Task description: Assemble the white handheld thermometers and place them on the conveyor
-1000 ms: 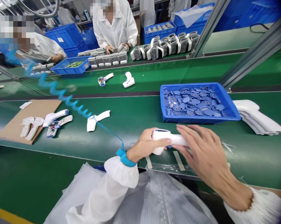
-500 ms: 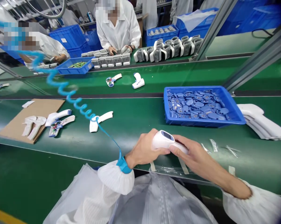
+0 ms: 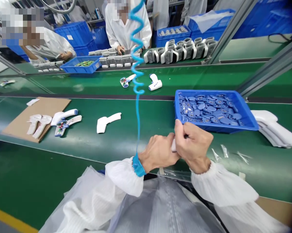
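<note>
A: Grip?
B: Left hand [image 3: 158, 153] and right hand [image 3: 193, 142] are closed on a white thermometer housing [image 3: 173, 145], mostly hidden, over the green table [image 3: 75, 147].
A: Handling?
B: Housing is best kept pinched firmly.

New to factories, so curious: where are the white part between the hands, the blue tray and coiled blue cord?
White part [image 3: 173, 146]: head view, exposed end.
Blue tray [image 3: 248, 110]: head view, right rim.
Coiled blue cord [image 3: 136, 58]: head view, a coil.

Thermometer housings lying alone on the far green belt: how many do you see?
2, both on the far green belt: an open housing with a circuit board, and a white housing to its right. Neither looks hidden.
</note>
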Motion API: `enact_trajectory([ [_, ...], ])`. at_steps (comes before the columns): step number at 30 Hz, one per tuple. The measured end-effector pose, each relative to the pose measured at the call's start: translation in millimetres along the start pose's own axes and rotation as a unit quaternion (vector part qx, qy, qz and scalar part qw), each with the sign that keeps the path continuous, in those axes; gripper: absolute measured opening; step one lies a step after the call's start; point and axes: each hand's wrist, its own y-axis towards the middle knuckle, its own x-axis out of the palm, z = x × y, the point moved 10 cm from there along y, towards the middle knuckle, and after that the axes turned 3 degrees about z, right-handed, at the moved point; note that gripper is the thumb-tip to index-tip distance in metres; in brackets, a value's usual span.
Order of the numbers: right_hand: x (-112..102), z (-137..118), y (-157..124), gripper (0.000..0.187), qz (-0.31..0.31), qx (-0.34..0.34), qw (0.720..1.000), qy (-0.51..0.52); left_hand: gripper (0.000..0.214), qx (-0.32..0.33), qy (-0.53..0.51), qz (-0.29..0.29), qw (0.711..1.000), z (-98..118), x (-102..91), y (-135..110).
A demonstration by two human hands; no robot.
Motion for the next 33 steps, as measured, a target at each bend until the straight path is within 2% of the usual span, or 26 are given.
enact_trajectory([
  [1, -4, 5, 2, 0.06, 0.011, 0.021, 1.0, 0.003, 0.032, -0.007, -0.023, -0.008, 1.0, -1, -2.2, 0],
  [3, 1, 12, 4, 0.058, -0.022, 0.05, 0.998, 0.008, 0.034, -0.017, -0.041, -0.027, 0.999, -2, -3.0, 0],
  [6, 18, 18, -2, 0.059, -0.092, 0.084, 0.992, -0.004, 0.038, 0.001, 0.048, -0.009, 0.999, 0, -2.6, 3],
  [9, 15, 20, -5, 0.063, -0.069, 0.093, 0.993, -0.011, 0.043, 0.038, 0.124, 0.009, 0.992, 6, 3.9, 3],
  [11, 18, 26, -1, 0.062, -0.116, 0.092, 0.989, 0.02, 0.044, 0.024, 0.113, 0.012, 0.993, 1, 1.6, -1],
  [13, 21, 45, 13, 0.059, -0.177, 0.111, 0.977, 0.038, 0.04, -0.023, 0.09, 0.029, 0.995, -14, -13.8, -9],
  [16, 19, 92, 54, 0.039, -0.215, 0.11, 0.968, -0.068, 0.032, -0.086, 0.077, 0.055, 0.992, -42, -50.0, -25],
  [18, 32, 118, 82, 0.025, -0.25, 0.07, 0.955, -0.146, 0.024, -0.085, 0.086, 0.085, 0.989, -53, -73.9, -29],
  [20, 54, 137, 97, 0.024, -0.292, 0.045, 0.941, -0.166, 0.04, -0.06, 0.137, 0.113, 0.982, -53, -87.4, -26],
  [22, 76, 148, 102, 0.02, -0.324, 0.033, 0.931, -0.165, 0.05, -0.031, 0.239, 0.107, 0.965, -46, -82.9, -13],
  [24, 92, 152, 99, 0.017, -0.346, 0.023, 0.923, -0.17, 0.039, -0.026, 0.33, 0.068, 0.941, -41, -67.5, 3],
  [26, 100, 153, 96, 0.018, -0.352, 0.014, 0.92, -0.173, 0.025, -0.044, 0.363, 0.049, 0.929, -39, -59.8, 17],
  [28, 103, 151, 94, 0.017, -0.35, 0.002, 0.922, -0.166, 0.018, -0.064, 0.361, 0.06, 0.929, -39, -65.2, 25],
  [30, 102, 146, 95, 0.014, -0.344, -0.013, 0.927, -0.148, 0.02, -0.09, 0.321, 0.09, 0.939, -43, -80.8, 24],
  [33, 89, 137, 97, 0.01, -0.317, -0.027, 0.942, -0.108, 0.028, -0.118, 0.106, 0.14, 0.977, -57, -102.3, 13],
])
